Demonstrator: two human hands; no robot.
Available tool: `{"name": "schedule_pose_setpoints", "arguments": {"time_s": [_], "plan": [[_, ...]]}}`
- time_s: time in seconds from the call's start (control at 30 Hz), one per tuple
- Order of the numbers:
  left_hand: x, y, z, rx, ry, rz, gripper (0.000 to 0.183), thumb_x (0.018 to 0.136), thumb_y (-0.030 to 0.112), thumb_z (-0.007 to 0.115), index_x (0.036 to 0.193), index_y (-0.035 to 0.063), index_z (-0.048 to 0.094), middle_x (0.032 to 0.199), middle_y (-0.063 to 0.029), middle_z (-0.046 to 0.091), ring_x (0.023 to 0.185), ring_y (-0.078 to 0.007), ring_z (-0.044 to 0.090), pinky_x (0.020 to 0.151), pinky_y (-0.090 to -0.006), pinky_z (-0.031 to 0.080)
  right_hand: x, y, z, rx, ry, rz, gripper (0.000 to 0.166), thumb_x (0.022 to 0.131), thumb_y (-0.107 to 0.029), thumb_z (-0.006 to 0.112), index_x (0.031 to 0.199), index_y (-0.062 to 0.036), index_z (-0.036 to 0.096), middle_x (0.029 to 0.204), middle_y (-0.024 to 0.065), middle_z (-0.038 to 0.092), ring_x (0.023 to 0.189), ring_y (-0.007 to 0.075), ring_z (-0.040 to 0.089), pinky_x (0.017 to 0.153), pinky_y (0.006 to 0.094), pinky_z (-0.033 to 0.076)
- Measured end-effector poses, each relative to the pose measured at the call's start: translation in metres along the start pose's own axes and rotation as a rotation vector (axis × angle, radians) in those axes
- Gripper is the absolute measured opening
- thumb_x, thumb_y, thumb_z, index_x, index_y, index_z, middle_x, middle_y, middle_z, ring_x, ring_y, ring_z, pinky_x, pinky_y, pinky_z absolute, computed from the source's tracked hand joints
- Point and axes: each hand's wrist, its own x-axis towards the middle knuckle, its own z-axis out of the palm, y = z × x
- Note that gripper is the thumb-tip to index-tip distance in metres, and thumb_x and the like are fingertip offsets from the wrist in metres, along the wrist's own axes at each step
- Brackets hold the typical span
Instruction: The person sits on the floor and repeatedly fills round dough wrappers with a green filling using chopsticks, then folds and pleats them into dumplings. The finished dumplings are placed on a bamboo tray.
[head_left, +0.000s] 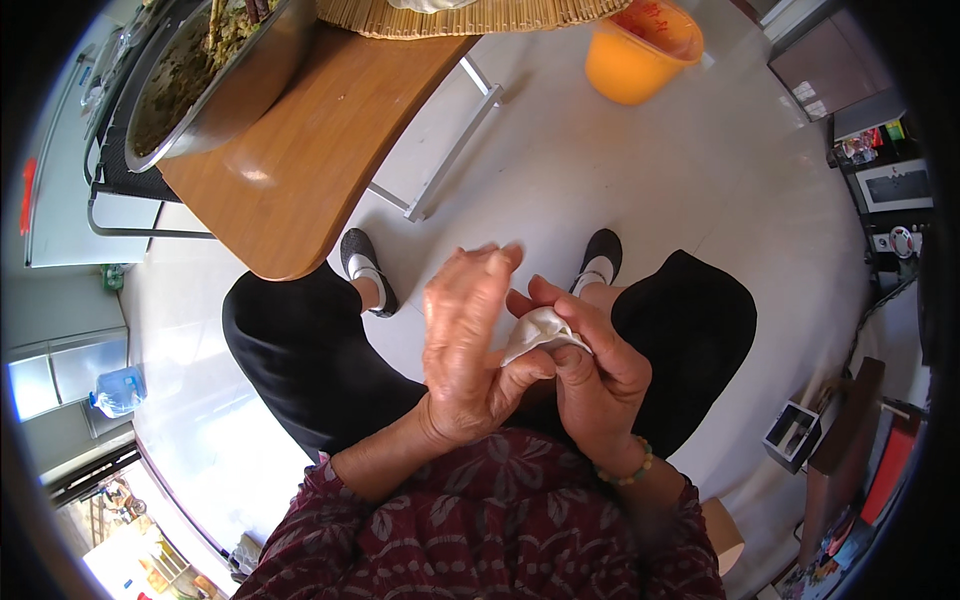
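Between my two hands, above my lap, is a small white dough dumpling (541, 331) with a folded edge. My right hand (607, 367), with a beaded bracelet at its wrist, holds it between thumb and fingers. My left hand (469, 337) is on its other side, the thumb pressed to the dough and the fingers raised and spread away from it. A steel bowl (225, 112) with chopped filling (176, 90) and chopsticks (215, 26) stands at the upper left. Part of a white dough piece (427, 4) lies on a round reed mat (480, 22) at the top edge.
The wooden table (330, 142) has its rounded corner near my left knee, with a metal leg frame (450, 157) below. An orange bucket (637, 64) stands on the tiled floor beyond. A black metal rack (127, 172) is at the left, and dark furniture (832, 64) lines the right.
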Motion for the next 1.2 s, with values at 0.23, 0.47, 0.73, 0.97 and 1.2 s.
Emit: {"name": "schedule_pose_setpoints", "arguments": {"time_s": [0.23, 0.47, 0.73, 0.97, 1.2], "plan": [[-0.002, 0.003, -0.006, -0.063, -0.015, 0.059, 0.024, 0.068, 0.005, 0.076, 0.089, 0.0069, 0.065, 0.087, -0.0047, 0.056, 0.082, -0.0232, 0.052, 0.071, -0.0373, 0.044, 0.000, -0.001, 0.000, 0.004, -0.002, -0.013, 0.027, 0.091, -0.005, 0.054, 0.118, 0.0004, 0.057, 0.124, 0.0214, 0.055, 0.110, 0.0281, 0.058, 0.091, 0.0326, 0.048], [0.002, 0.005, -0.011, -0.125, -0.071, -0.044, 0.031, 0.060, -0.003, 0.075, 0.089, 0.0054, 0.066, 0.083, -0.0032, 0.058, 0.076, -0.0200, 0.054, 0.067, -0.0309, 0.045, 0.006, -0.008, -0.009, -0.177, -0.121, -0.015, 0.025, 0.091, -0.005, 0.054, 0.115, -0.0003, 0.059, 0.121, 0.0186, 0.057, 0.107, 0.0252, 0.060, 0.089, 0.0295, 0.049], [0.007, 0.002, -0.012, -0.164, -0.119, -0.048, 0.031, 0.060, -0.005, 0.075, 0.088, 0.0049, 0.066, 0.081, -0.0039, 0.059, 0.078, -0.0195, 0.054, 0.067, -0.0289, 0.045, 0.011, -0.011, -0.012, -0.153, -0.143, 0.033, 0.031, 0.091, -0.006, 0.055, 0.121, 0.0019, 0.055, 0.121, 0.0192, 0.058, 0.107, 0.0235, 0.060, 0.089, 0.0292, 0.048], [0.005, 0.002, -0.012, -0.174, -0.099, -0.096, 0.027, 0.062, -0.004, 0.076, 0.084, 0.0065, 0.066, 0.092, -0.0047, 0.057, 0.081, -0.0203, 0.053, 0.070, -0.0307, 0.044, 0.014, -0.013, -0.012, -0.216, -0.199, -0.001, 0.035, 0.089, -0.005, 0.057, 0.124, 0.0020, 0.053, 0.121, 0.0184, 0.058, 0.109, 0.0238, 0.060, 0.091, 0.0296, 0.048], [0.008, 0.001, -0.004, -0.252, 0.092, -0.063, 0.037, 0.067, 0.016, 0.078, 0.100, 0.0054, 0.067, 0.122, -0.0164, 0.052, 0.116, -0.0352, 0.046, 0.089, -0.0405, 0.043, 0.020, -0.019, -0.013, -0.276, -0.271, -0.011, 0.045, 0.090, -0.005, 0.055, 0.132, 0.0017, 0.043, 0.122, 0.0185, 0.058, 0.110, 0.0260, 0.059, 0.091, 0.0300, 0.047]]}}
